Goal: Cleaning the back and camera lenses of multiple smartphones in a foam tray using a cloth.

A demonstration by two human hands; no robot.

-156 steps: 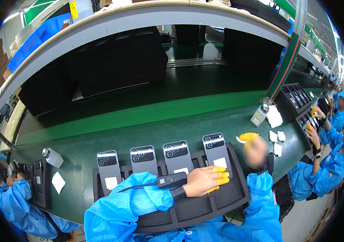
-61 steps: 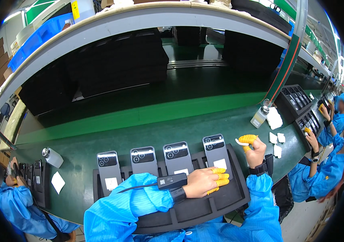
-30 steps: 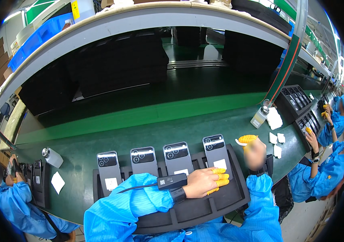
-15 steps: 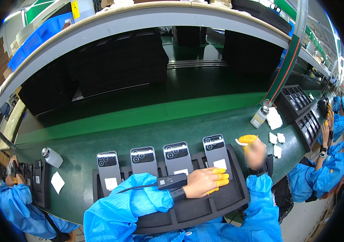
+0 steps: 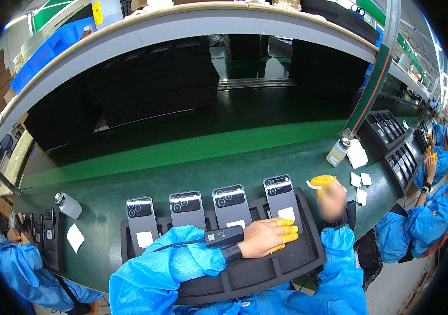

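Note:
Four grey smartphones lie back up in a black compartmented tray [image 5: 250, 275], each with a camera block at its top end and a white label. My left hand [image 5: 268, 238] rests across the rightmost phone [image 5: 280, 195], its fingers in yellow finger cots stretched flat over the lower back beside the label. To its left lie another phone [image 5: 230, 202], a third phone [image 5: 187, 207] and the leftmost phone [image 5: 141, 218]. Right of the tray, above the bench, my right hand [image 5: 332, 199] has its yellow-cotted fingers closed on a small white wipe [image 5: 312, 186]; part of this hand is blurred.
A pump bottle [image 5: 338, 153] stands at right near white wipes [image 5: 357, 155]; another bottle [image 5: 68, 205] and a white sheet [image 5: 75, 238] are at left. Black phone trays [image 5: 399, 168] lie far right. Co-workers sit on both sides. A shelf [image 5: 245, 20] spans the bench.
My two hands and the phones keep their places. The co-workers' hands at the far left and far right have shifted slightly.

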